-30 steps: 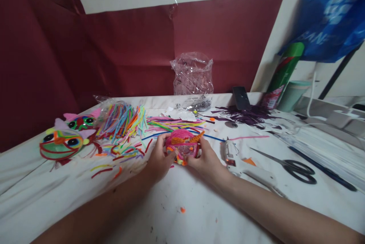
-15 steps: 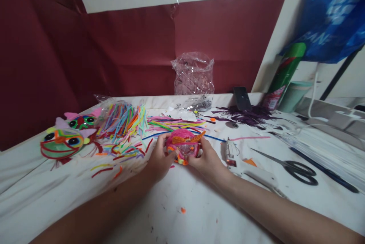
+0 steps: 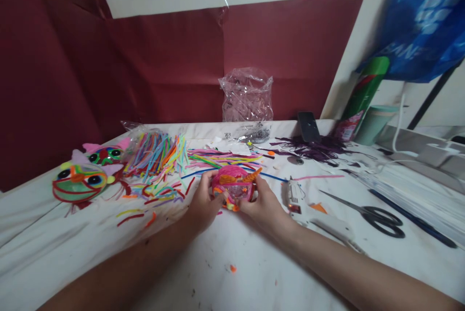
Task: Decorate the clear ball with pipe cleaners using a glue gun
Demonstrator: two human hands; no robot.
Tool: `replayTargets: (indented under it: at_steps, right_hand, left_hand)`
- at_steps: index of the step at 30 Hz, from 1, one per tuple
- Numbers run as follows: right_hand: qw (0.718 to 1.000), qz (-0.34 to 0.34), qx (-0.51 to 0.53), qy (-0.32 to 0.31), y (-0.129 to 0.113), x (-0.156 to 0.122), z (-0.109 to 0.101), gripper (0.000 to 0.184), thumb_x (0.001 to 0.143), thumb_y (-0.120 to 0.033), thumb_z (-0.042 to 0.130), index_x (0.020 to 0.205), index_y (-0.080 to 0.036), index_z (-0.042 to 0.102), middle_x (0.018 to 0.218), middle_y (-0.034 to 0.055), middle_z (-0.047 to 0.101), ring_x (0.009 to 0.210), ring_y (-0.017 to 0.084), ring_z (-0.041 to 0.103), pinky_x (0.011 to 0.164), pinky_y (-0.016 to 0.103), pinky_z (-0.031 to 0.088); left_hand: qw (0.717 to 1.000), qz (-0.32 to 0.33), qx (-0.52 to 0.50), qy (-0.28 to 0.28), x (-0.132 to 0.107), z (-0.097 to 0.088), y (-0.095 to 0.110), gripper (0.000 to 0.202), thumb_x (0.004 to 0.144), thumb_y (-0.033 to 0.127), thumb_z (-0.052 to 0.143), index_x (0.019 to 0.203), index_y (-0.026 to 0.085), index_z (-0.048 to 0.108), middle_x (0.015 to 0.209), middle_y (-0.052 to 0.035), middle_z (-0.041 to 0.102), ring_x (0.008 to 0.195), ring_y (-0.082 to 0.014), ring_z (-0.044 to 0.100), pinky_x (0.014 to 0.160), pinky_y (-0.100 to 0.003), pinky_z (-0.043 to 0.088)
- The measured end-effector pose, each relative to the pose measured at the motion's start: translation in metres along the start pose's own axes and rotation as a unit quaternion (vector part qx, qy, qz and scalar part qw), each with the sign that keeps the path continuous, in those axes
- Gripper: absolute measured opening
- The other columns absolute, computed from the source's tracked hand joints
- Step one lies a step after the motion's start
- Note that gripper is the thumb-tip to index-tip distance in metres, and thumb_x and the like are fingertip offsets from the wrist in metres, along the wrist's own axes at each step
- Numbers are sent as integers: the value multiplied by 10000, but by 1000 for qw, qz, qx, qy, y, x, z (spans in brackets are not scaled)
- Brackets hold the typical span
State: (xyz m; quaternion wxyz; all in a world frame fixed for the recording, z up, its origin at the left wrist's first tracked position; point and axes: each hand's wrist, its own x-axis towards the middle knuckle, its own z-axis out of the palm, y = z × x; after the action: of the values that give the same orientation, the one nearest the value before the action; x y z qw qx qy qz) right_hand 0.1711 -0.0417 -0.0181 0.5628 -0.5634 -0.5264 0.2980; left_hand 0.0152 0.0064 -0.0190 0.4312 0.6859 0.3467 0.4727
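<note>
Between both hands sits a small pink craft figure made with fuzzy pipe cleaners, with orange pieces on top and at its lower front. My left hand grips its left side, thumb at the front. Round its right side my right hand is closed, thumb low at the front. Parts of the figure are hidden by the fingers. Behind it lies a blue pipe cleaner, and a bundle of long coloured pipe cleaners is farther back. Cut pipe cleaner pieces are scattered left of my left hand.
Two finished-looking animal faces lie at the left, beside a bag of pipe cleaners. To the right are a lighter-like white object, a utility knife, scissors and a dark pen. Purple strands lie behind, near a phone.
Hardly anything differs. Both hands keep the same hold on the pink figure, and the whole view has shifted very slightly.
</note>
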Motion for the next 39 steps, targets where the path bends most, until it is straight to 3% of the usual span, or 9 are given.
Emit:
replayTargets:
  at_steps: [8, 12, 23, 39]
  right_hand:
    - [1000, -18, 5, 5, -2, 1, -1, 424, 593, -244, 626, 1005, -181, 548, 906, 43, 648, 783, 199, 613, 683, 316, 521]
    - [1000, -13, 3, 3, -1, 1, -1, 430, 588, -251, 626, 1005, -170, 557, 923, 55, 647, 810, 214, 617, 687, 326, 529]
    - [1000, -13, 6, 9, 0, 0, 0, 408, 589, -206, 627, 991, -179, 564, 883, 30, 629, 795, 205, 617, 670, 315, 537]
    - [999, -16, -28, 28, -3, -2, 2, 416, 577, -320, 670, 948, -180, 545, 880, 48, 594, 810, 225, 581, 697, 356, 515]
  left_hand:
    - [995, -2, -93, -33, 1, -4, -6, 464, 768, 340, 614, 1183, 182, 480, 1220, -123, 614, 1210, -284, 539, 872, -360, 492]
    - [997, -26, -65, -19, 0, -2, -3, 499, 721, 288, 644, 1177, 190, 464, 1259, -127, 581, 1220, -284, 529, 852, -348, 503]
    - [998, -37, -44, 15, -1, 4, 8, 479, 634, 217, 638, 1085, 198, 474, 1113, -94, 609, 1060, -250, 603, 793, -329, 519]
    - [999, -21, -20, 21, -2, 4, 1, 496, 654, 164, 617, 1123, 207, 463, 1110, -73, 569, 1018, -226, 592, 793, -322, 514]
